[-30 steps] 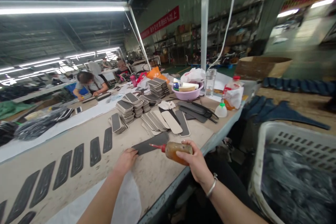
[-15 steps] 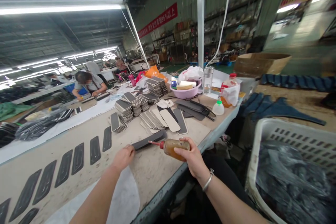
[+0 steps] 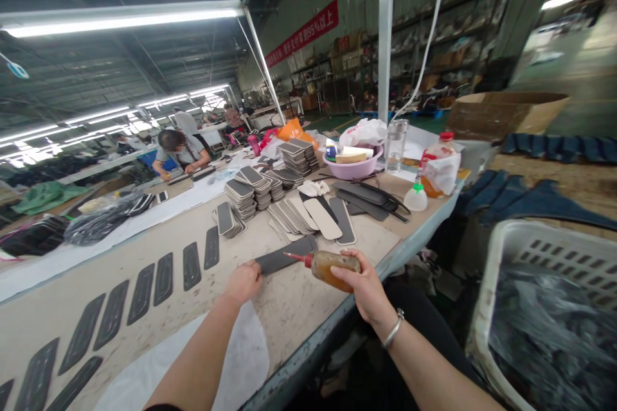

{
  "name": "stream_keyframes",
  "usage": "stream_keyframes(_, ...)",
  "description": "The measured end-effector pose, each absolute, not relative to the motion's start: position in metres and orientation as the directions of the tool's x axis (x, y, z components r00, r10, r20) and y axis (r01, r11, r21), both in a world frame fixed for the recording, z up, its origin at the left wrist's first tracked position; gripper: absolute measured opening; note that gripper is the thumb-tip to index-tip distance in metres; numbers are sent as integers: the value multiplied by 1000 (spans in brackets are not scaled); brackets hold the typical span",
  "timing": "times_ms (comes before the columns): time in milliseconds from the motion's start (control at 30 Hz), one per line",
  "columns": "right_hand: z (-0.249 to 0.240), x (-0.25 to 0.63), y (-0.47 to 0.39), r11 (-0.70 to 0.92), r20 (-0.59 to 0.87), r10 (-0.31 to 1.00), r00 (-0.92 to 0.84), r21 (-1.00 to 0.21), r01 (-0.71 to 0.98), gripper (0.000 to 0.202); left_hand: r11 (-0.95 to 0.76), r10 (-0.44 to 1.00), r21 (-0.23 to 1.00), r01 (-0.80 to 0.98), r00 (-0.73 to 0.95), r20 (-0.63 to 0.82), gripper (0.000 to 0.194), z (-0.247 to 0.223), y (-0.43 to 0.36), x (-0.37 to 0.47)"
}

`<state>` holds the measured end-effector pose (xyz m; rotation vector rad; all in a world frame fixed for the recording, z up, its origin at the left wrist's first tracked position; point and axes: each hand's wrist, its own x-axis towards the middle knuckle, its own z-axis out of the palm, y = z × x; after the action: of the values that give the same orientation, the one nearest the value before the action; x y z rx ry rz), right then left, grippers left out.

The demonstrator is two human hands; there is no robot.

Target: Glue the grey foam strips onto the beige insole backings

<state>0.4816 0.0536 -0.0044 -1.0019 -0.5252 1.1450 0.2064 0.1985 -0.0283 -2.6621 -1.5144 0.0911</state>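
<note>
My right hand [image 3: 364, 282] is wrapped round a squeeze bottle [image 3: 332, 268] of amber glue-like liquid, tipped on its side with its red nozzle pointing left. Under the nozzle tip lies a long dark grey strip [image 3: 284, 257] with rounded ends. The fingers of my left hand [image 3: 244, 281] are closed on the strip's near left end, at the tabletop. To the left, several dark oblong pieces [image 3: 164, 278] with shiny outlines lie in a row. Beyond the strip are fanned beige pieces [image 3: 292, 217] and stacks of grey-faced pieces [image 3: 241, 198].
A lilac basin [image 3: 354, 169], a glass of water [image 3: 395, 148], a small white bottle with green cap [image 3: 415, 196] and a red-capped bottle [image 3: 441, 167] stand at the table's right end. A white plastic basket [image 3: 501, 250] is on my right. A co-worker [image 3: 180, 151] sits across the table.
The whole view has shifted, so things appear farther right. The grey strip now lies turned more face-up, my left hand still on its end. The bottle stays above it in my right hand.
</note>
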Motion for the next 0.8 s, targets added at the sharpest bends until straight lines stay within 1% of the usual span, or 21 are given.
stream_keyframes(200, -4, 485, 56, 108, -109, 920, 377, -854, -509, 49, -438, 892, -127, 890, 448, 62, 14, -9, 175, 208)
stream_keyframes(300, -3, 484, 55, 112, -98, 922, 373, -858, -502, 50, -421, 900, -141, 896, 432, 63, 12, -2, 139, 204)
stream_keyframes(367, -4, 483, 53, 93, -96, 926, 366, -880, -466, 50, -421, 902, -128, 898, 429, 41, 12, -4, 107, 202)
stream_keyframes(433, -9, 479, 51, 70, -78, 933, 351, -919, -388, 49, -434, 900, -53, 899, 435, 7, 12, -11, 76, 198)
stream_keyframes(500, -15, 473, 49, 57, -39, 942, 335, -960, -274, 47, -438, 898, 89, 895, 440, 3, 11, -20, 50, 192)
stream_keyframes(567, -20, 465, 47, 53, 3, 952, 305, -986, -156, 45, -419, 907, 240, 876, 416, 66, 12, -29, 34, 182)
stream_keyframes(633, -24, 456, 43, 59, 42, 966, 254, -997, -57, 43, -409, 912, 336, 848, 372, 172, 14, -35, 24, 167)
stream_keyframes(700, -25, 446, 39, 87, 95, 976, 196, -995, 50, 41, -439, 894, 354, 826, 361, 267, 14, -40, 19, 150)
stream_keyframes(800, -24, 431, 33, 177, 207, 972, 110, -956, 235, 38, -525, 837, 291, 799, 424, 345, 21, -45, 15, 129)
